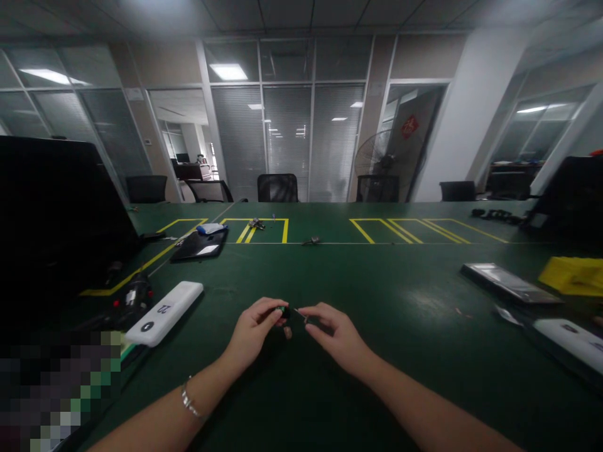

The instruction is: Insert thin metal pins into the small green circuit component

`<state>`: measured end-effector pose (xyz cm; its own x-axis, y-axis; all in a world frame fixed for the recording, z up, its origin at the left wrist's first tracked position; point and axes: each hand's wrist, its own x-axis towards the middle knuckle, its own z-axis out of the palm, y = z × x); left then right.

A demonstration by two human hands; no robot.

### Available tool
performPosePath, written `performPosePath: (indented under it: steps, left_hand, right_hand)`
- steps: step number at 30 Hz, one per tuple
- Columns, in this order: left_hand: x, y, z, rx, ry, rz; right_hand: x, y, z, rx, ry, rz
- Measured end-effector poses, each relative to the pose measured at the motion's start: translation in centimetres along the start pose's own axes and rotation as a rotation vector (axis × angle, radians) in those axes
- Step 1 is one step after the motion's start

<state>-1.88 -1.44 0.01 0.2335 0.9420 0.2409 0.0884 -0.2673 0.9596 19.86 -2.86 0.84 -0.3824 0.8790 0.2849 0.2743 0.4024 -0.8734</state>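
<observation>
Over the green table (264, 270), my left hand (257, 323) is closed on a small dark part with a green face (282, 311); its exact kind is too small to make out. My right hand (332, 329), a short gap to the right, pinches a thin metallic piece (300, 313) between thumb and fingers, its tip pointing toward the dark part. Just below the left fingertips shows a small brownish piece (287, 333); whether it hangs from the dark part or lies on the table, I cannot tell.
To the left are a white power bank (164, 312) marked 22, a black tablet-like slab (200, 243) and a large black screen (61, 213). Small metal parts (257, 223) and another small part (311, 240) lie farther back. A flat device (509, 282) and a yellow object (572, 275) sit right.
</observation>
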Motion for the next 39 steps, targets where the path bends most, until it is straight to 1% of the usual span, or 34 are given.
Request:
performPosePath:
  steps: [1, 2, 4, 5, 7, 9, 11, 15, 20, 24, 26, 28, 30, 34, 37, 39]
  left_hand:
    - [0.0, 0.1, -0.1, 0.044, -0.025, 0.009]
    - [0.0, 0.3, -0.1, 0.099, -0.076, 0.011]
    - [-0.2, 0.8, -0.1, 0.244, -0.215, 0.027]
    - [-0.2, 1.0, -0.1, 0.325, -0.287, 0.054]
    - [-0.4, 1.4, 0.0, 0.451, -0.389, 0.118]
    - [-0.6, 1.8, 0.1, 0.524, -0.445, 0.168]
    - [-0.7, 2.0, 0.3, 0.567, -0.47, 0.197]
    - [-0.9, 2.0, 0.7, 0.611, -0.457, 0.23]
    - [-1.0, 1.8, 0.8, 0.599, -0.429, 0.239]
    - [-1.0, 1.9, 1.0, 0.547, -0.317, 0.196]
    - [-1.1, 2.1, 1.1, 0.579, -0.245, 0.168]
    - [-1.2, 2.3, 1.2, 0.657, -0.202, 0.143]
    - [-1.3, 2.5, 1.2, 0.741, -0.2, 0.123]
    - [-1.7, 2.6, 1.3, 0.848, -0.254, 0.122]
    - [-1.8, 2.2, 1.3, 0.884, -0.275, 0.154]
    - [-1.8, 1.9, 1.3, 0.867, -0.277, 0.165]
  right_hand:
    - [0.0, 0.0, 0.0, 0.013, 0.005, 0.005]
    - [0.0, 0.1, 0.0, 0.025, 0.006, 0.01]
    - [-0.1, 0.1, -0.1, 0.036, 0.014, 0.01]
    - [0.0, 0.1, 0.0, 0.034, 0.019, 0.007]
    - [0.0, 0.2, 0.0, 0.025, 0.031, -0.002]
    - [0.1, 0.3, 0.1, 0.014, 0.034, -0.004]
    - [0.1, 0.3, 0.1, -0.002, 0.035, 0.002]
    - [0.1, 0.2, 0.1, 0.002, 0.018, 0.004]
    - [0.2, 0.0, 0.0, -0.019, -0.007, -0.007]
    - [0.3, 0.2, 0.0, -0.064, -0.033, 0.029]
    - [0.3, 0.4, 0.0, -0.092, -0.06, 0.047]
    - [0.3, 0.6, 0.0, -0.115, -0.09, 0.052]
    - [0.3, 0.7, 0.1, -0.146, -0.107, 0.051]
    - [0.2, 0.5, 0.3, -0.252, -0.112, 0.057]
    - [0.1, 0.1, 0.4, -0.318, -0.112, 0.033]
    - [0.0, 0.0, 0.5, -0.339, -0.113, 0.021]
